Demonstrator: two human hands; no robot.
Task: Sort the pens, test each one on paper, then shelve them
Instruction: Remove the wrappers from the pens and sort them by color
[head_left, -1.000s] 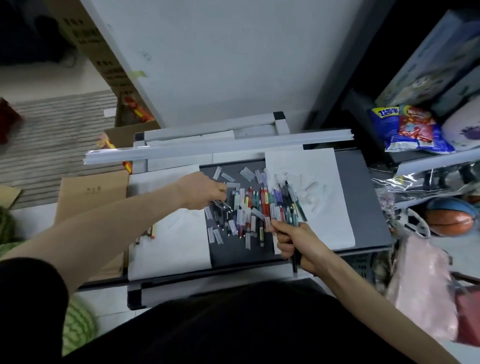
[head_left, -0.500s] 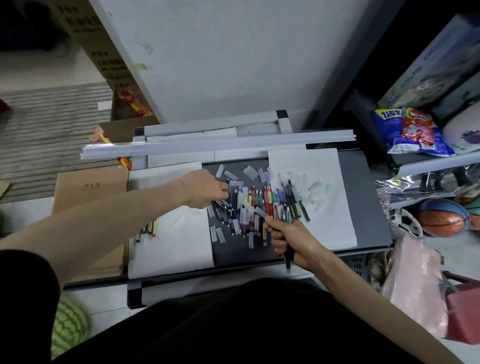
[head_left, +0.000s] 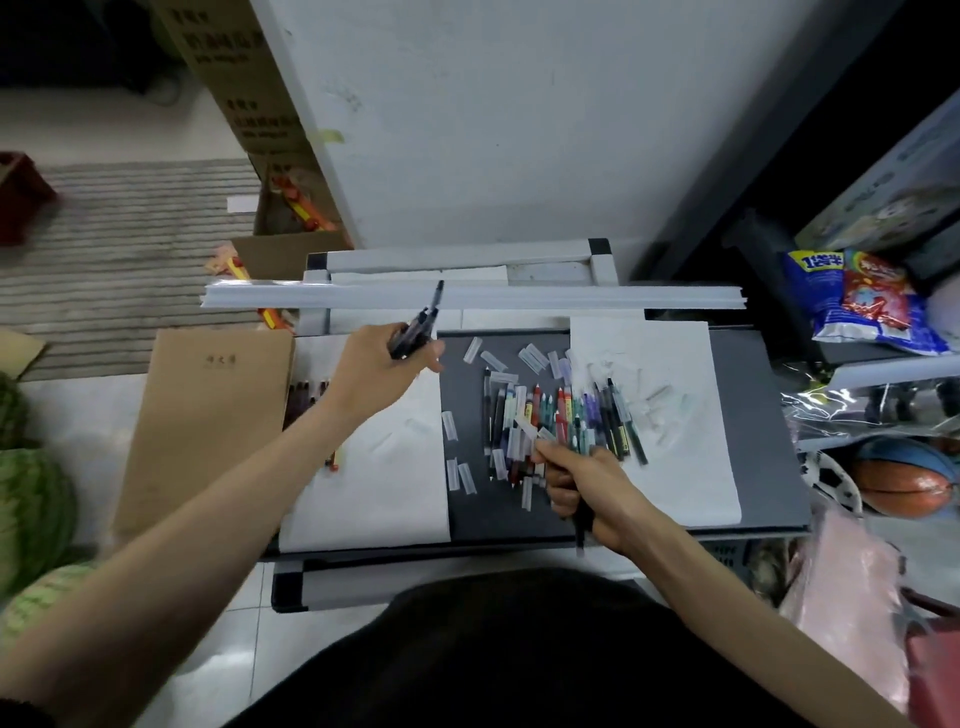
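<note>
A heap of coloured pens (head_left: 556, 421) and loose clear caps (head_left: 460, 475) lies on a dark grey tabletop (head_left: 498, 514). My left hand (head_left: 376, 371) is raised above the left white paper sheet (head_left: 379, 483), shut on a few dark pens (head_left: 418, 327) that point up and away. My right hand (head_left: 582, 480) rests at the near edge of the heap, shut on a black pen (head_left: 582, 525) whose end sticks out toward me. A second white sheet (head_left: 670, 415) lies to the right. A few sorted pens (head_left: 304, 397) lie at the left, partly hidden by my arm.
A long white rail (head_left: 519, 299) crosses the back of the table. A brown cardboard sheet (head_left: 208, 415) lies at the left, watermelons (head_left: 31, 499) beyond it. Snack bags (head_left: 862, 301), a basketball (head_left: 904, 478) and a pink bag (head_left: 852, 582) crowd the right side.
My left hand has lifted out of the heap with a few dark pens and moved left and back. My right hand has stayed at the heap's near edge with its pen.
</note>
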